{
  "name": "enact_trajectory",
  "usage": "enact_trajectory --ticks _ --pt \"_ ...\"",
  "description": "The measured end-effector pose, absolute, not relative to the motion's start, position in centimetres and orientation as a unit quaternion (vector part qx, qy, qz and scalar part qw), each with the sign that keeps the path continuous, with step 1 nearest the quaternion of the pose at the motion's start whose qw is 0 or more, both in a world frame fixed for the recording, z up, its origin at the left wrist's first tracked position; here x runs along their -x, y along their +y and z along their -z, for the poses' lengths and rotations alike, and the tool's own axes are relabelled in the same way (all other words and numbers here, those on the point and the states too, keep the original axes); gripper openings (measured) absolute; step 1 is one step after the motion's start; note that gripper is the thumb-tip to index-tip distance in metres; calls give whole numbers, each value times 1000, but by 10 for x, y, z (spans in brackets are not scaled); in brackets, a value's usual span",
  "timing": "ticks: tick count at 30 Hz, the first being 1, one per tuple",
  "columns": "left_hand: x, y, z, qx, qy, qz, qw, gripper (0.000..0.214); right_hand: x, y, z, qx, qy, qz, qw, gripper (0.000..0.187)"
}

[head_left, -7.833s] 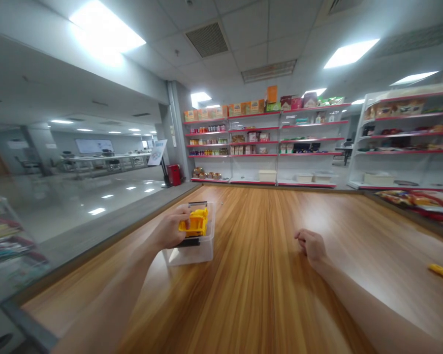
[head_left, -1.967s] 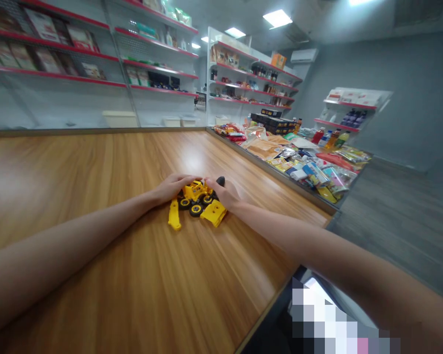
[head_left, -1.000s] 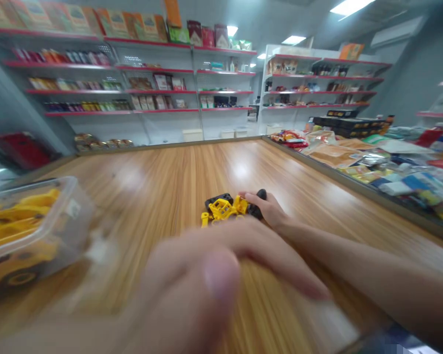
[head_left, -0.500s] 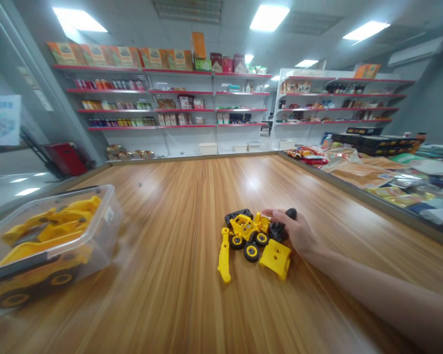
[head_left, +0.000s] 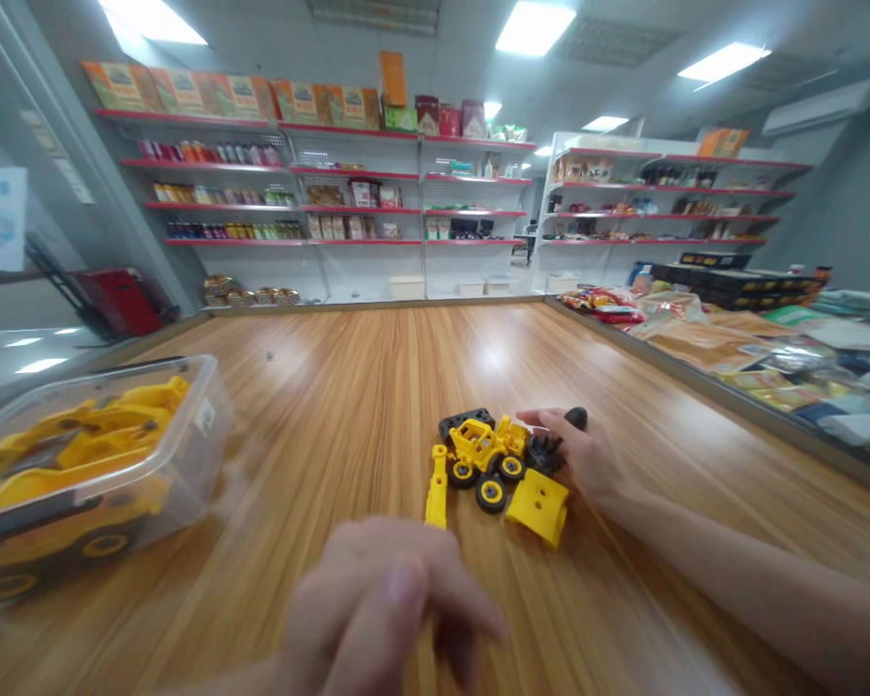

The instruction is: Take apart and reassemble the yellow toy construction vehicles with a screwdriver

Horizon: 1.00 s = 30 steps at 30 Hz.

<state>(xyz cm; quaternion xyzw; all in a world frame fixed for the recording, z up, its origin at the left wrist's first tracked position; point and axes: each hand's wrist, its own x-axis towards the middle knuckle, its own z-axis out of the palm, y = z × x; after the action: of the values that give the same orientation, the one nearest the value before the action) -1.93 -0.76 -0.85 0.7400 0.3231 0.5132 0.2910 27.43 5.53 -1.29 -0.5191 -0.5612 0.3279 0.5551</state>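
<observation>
My right hand (head_left: pixel 593 452) is closed at the right side of a small group of toy truck parts, its fingers around a black rounded handle (head_left: pixel 575 418) that is mostly hidden. Beside its fingers sits a black spiky part (head_left: pixel 543 452). A yellow toy cab body (head_left: pixel 475 443) rests next to black wheels with yellow hubs (head_left: pixel 491 493). Nearer me lie a yellow curved bucket piece (head_left: pixel 538 507) and a long yellow arm piece (head_left: pixel 437 488). My left hand (head_left: pixel 384 599), blurred, hangs in front of the arm piece and hides its near end; its grip is unclear.
A clear plastic bin (head_left: pixel 188 435) of yellow toy parts stands on the left of the wooden table (head_left: pixel 319 387). A black perforated plate (head_left: pixel 466 423) lies behind the cab. Packaged goods (head_left: pixel 725 343) cover the surface beyond the right edge. Stocked shelves (head_left: pixel 348 174) stand behind.
My left hand has come into view from below, in front of the yellow arm piece. My right hand and the toy parts stay about where they were; the view has shifted slightly.
</observation>
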Motion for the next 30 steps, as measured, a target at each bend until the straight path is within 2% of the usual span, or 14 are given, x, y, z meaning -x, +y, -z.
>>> enact_trajectory --ticks 4,8,10,12,18,25,30 --pt "13 35 5 -748 360 -525 185 44 -273 50 3 540 -600 -218 548 27" --pt "5 67 3 -773 390 -482 131 22 -274 45 -7 521 -670 -123 514 15" --pt "2 74 6 -799 391 -440 126 35 -274 42 -10 500 -709 -97 488 11" --pt "1 78 11 -818 392 -402 126 45 -274 39 -11 479 -743 -81 460 12" --pt "3 83 17 -857 391 -312 125 40 -267 29 -11 429 -811 -51 395 25" --pt "1 80 15 -867 394 -282 113 50 -263 22 -22 469 -795 -11 385 17" --pt "-1 81 15 -865 394 -287 119 41 -265 19 -20 442 -818 -43 366 11"
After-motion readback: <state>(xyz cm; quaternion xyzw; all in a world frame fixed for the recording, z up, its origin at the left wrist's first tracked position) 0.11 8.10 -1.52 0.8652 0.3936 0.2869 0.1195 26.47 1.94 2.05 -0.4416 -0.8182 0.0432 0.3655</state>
